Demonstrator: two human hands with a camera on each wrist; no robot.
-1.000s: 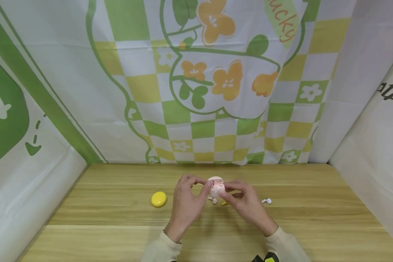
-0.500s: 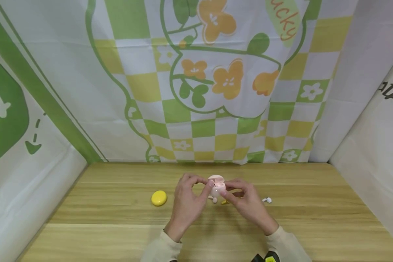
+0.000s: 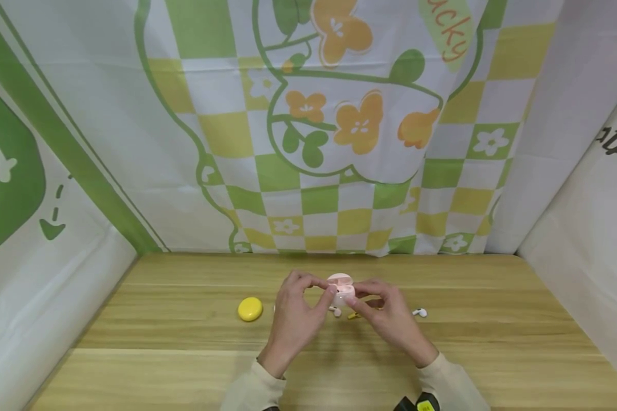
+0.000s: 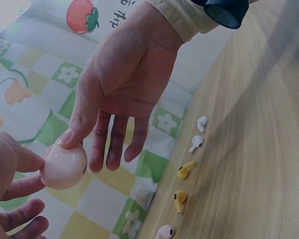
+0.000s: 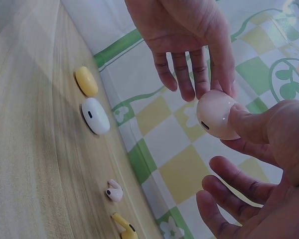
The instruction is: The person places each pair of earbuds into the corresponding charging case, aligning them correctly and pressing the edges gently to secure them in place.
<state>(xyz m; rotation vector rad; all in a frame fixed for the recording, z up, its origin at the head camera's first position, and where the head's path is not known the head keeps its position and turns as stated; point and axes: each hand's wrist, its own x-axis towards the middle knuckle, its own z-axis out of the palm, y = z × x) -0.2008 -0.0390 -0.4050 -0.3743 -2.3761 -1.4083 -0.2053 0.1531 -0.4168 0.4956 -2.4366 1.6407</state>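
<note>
Above the table, a pale pink earbud case (image 3: 345,297) has its lid (image 3: 340,278) raised. My right hand (image 3: 397,328) grips its body from the right, thumb in front, fingers behind. At the left rim my left hand (image 3: 297,317) pinches with thumb and index finger; a dark spot beside the thumb looks like part of a pink earbud, mostly hidden. From the right wrist view, the case's (image 5: 217,114) rounded underside shows, with a black slot. Another pink earbud (image 5: 114,191) lies on the table below, beside a yellow earbud (image 5: 125,228).
A yellow case (image 3: 249,309) lies left of my hands; near it a white case (image 5: 95,117) is mostly hidden in the head view. White earbuds (image 4: 196,143) and yellow earbuds (image 4: 183,172) lie in a row. A checkered cloth (image 3: 319,200) hangs behind the table.
The small dark-spotted part at my left thumb sits slightly lower in the case's opening. Both hands stay almost still and the lid stays raised.
</note>
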